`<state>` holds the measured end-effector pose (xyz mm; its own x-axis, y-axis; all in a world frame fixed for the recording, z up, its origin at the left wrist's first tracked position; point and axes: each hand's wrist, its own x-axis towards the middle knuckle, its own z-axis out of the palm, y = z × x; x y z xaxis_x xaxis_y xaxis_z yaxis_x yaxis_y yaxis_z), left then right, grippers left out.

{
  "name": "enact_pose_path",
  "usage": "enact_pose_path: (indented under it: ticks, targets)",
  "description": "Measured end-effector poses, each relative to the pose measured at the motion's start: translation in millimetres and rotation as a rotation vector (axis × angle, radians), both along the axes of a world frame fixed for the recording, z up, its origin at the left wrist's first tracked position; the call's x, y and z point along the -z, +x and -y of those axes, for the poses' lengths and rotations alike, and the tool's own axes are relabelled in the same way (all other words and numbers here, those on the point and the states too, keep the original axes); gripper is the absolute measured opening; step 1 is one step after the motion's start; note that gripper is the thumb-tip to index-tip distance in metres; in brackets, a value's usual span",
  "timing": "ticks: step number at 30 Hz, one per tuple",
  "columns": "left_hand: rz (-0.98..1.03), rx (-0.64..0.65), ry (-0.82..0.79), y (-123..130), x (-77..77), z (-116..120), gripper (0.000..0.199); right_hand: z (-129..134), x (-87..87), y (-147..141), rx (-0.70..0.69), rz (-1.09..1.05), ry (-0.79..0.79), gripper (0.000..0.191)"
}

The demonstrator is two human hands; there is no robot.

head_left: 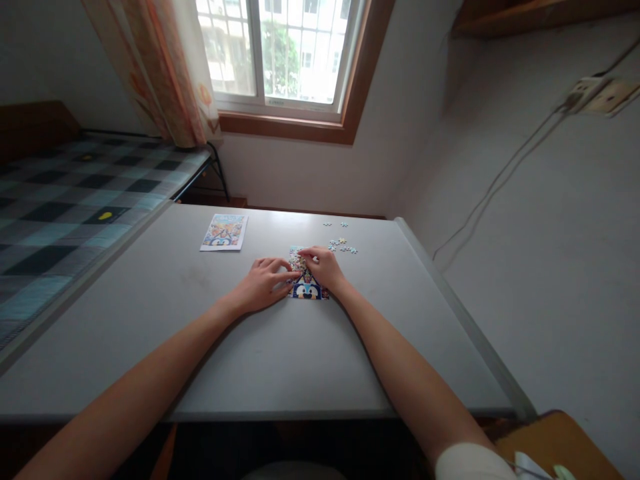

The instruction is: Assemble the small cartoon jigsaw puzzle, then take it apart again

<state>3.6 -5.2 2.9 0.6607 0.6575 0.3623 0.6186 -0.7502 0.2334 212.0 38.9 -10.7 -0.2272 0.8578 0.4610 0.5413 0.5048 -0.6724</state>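
A partly assembled jigsaw puzzle (307,291) lies flat on the grey table (280,360), with a blue and white cartoon animal face along its near edge. My left hand (267,283) rests at the puzzle's left side, fingers spread, fingertips touching its edge. On the upper right part of the puzzle is my right hand (323,265), its thumb and fingers pinched together; whatever is between them is too small to make out. Several loose puzzle pieces (343,241) lie just beyond my right hand. A picture card (223,233) with a matching design sits further left.
A bed with a checked cover (100,180) stands along the left. Beyond the table are a curtain (160,73) and a barred window (295,60). On the right wall hangs a power socket (603,95) with cables. A brown stool or chair (565,443) is at bottom right.
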Motion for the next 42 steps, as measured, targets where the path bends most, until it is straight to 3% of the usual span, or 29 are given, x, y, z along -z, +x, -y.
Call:
enact_pose_path:
  ticks: [15,20,27,42]
  targets:
    - [0.009,-0.004,-0.005,1.0,-1.8,0.5,0.034,-0.4,6.8,-1.5,0.042,0.141,0.018,0.018]
    - [0.004,-0.008,-0.014,0.2,-0.6,-0.6,0.034,-0.5,4.0,1.4,0.050,0.075,0.008,0.024]
    - [0.005,-0.014,-0.026,-0.7,0.2,-1.0,0.034,2.0,0.9,14.2,0.165,0.048,0.019,0.025]
    - [0.004,-0.011,-0.036,-0.8,0.0,-1.2,0.034,8.0,1.9,12.3,0.139,0.176,-0.001,0.028]
